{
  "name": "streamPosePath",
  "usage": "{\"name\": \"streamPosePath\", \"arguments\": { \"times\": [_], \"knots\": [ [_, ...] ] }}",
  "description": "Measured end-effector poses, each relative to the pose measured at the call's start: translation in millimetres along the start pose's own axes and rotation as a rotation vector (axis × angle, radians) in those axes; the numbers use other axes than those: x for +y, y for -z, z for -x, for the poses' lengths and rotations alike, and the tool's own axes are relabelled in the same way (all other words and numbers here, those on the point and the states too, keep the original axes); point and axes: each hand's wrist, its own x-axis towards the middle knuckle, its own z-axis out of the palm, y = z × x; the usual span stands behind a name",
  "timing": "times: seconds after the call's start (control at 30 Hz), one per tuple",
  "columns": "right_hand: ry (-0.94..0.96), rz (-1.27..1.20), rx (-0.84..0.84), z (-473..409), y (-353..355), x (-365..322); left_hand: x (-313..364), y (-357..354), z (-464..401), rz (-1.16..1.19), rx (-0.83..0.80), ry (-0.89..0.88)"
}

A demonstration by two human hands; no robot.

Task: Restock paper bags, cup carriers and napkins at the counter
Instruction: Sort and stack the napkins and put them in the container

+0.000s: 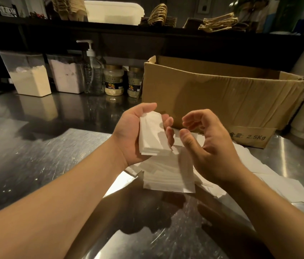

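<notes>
Left hand (130,135) grips a napkin stack (152,134); right hand (209,144), at its 3 o'clock, hangs loosely curled, holding nothing, above the table (35,156).

The room is looking dim and warm, with light falling from above and from the front. The steel bench (35,156) is reflecting it in bright streaked patches, and glare is washing out the white napkins (168,176). The hands (132,135) and forearms are casting dark shadows onto the bench below them. The upper shelf (147,30) is sinking into darkness. Straight lines are bending near the edges, and the far background is appearing soft.
</notes>
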Motion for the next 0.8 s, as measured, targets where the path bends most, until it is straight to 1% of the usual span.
{"name": "streamPosePath", "arguments": {
  "times": [0.07, 0.13, 0.27, 0.5, 0.63, 0.8],
  "knots": [
    [0.024, 0.028, -0.036, 0.4, 0.4, -0.4, 2.6, 1.9, 0.1, 0.067, -0.015, -0.027],
    [0.071, 0.107, -0.117, 0.8, 0.1, -0.6, 4.1, 4.5, -0.3, 0.11, -0.022, -0.05],
    [0.098, 0.28, -0.278, 0.0, -3.8, -0.1, 7.6, 7.3, -0.8, 0.182, 0.024, -0.083],
    [0.063, 0.45, -0.478, -2.6, -3.4, -6.5, 8.3, 7.2, -1.3, 0.163, 0.069, -0.092],
    [0.074, 0.434, -0.505, -4.1, -0.5, -4.1, 8.2, 7.9, -2.1, 0.167, 0.068, -0.097],
    [0.088, 0.41, -0.472, -5.8, -0.4, 3.8, 7.4, 6.4, -1.4, 0.159, 0.075, -0.093]
  ]
}}
